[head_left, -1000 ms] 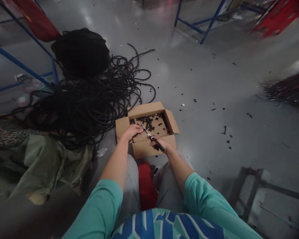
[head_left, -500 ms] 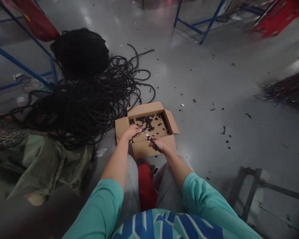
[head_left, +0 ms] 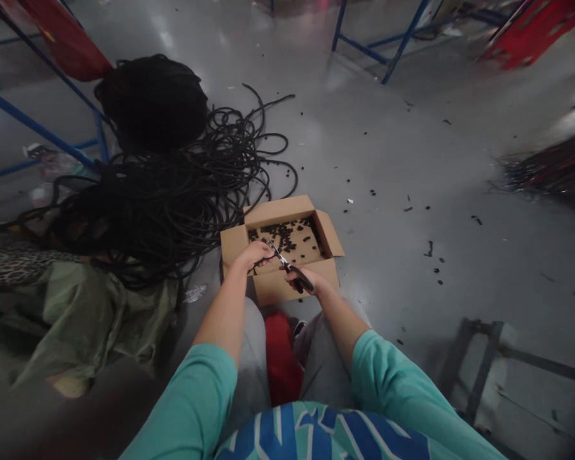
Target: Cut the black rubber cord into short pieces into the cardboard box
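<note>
Over an open cardboard box (head_left: 297, 289), my right hand (head_left: 315, 281) grips black-handled scissors (head_left: 286, 262), their handles spread and their blades parted. My left hand (head_left: 255, 254) is closed around a thin black cord (head_left: 262, 260), close to the scissor blades. Much of that cord is hidden by the fingers. Inside the box lie many short black cut pieces (head_left: 282, 235), mostly toward the back and left. A large tangle of black cord (head_left: 172, 198) spreads over the floor to the left of the box.
A big black cord bundle (head_left: 153, 102) stands behind the tangle. Olive cloth (head_left: 76, 319) lies at left. Blue metal frames (head_left: 43, 124) stand left and at the back. Black scraps (head_left: 429, 249) dot the grey floor on the right, near a metal frame (head_left: 483, 364).
The scissors have gone from nearly closed to spread, with the handles now apart. My left hand stays almost in the same place.
</note>
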Demonstrator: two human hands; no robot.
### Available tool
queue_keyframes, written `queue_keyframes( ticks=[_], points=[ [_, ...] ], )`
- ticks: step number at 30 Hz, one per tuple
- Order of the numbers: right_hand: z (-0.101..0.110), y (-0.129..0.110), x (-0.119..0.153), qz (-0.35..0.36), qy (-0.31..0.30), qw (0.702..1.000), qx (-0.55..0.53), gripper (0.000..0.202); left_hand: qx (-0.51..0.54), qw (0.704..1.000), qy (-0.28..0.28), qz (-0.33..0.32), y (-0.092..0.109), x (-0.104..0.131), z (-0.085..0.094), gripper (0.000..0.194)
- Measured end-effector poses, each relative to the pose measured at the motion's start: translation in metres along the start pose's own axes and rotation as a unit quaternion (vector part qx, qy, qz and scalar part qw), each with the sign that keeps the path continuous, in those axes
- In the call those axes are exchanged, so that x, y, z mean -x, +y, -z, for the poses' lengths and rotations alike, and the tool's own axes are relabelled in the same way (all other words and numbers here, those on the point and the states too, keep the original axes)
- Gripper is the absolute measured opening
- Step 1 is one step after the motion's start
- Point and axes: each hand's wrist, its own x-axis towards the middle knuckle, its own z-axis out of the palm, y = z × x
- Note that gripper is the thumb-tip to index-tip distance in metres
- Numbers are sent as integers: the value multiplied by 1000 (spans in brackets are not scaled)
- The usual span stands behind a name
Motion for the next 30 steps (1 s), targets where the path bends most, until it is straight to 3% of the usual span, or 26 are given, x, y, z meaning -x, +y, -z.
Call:
queue_keyframes(
  ticks=[10, 23, 26, 30],
  points=[
    [-5, -3, -1, -46, 60, 996, 45, 49, 3, 1000, 10, 16, 0, -2, 1, 18],
    [-2, 7, -10, -34, 109, 989, 91, 38, -65, 996, 67, 2, -14, -13, 4, 14],
    [-1, 5, -8, -30, 113, 989, 90, 36, -28, 994, 98, 26, -12, -13, 4, 10],
    [3, 2, -4, -9, 87, 996, 30, 41, 90, 989, 114, 34, -6, -10, 3, 21]
  ],
)
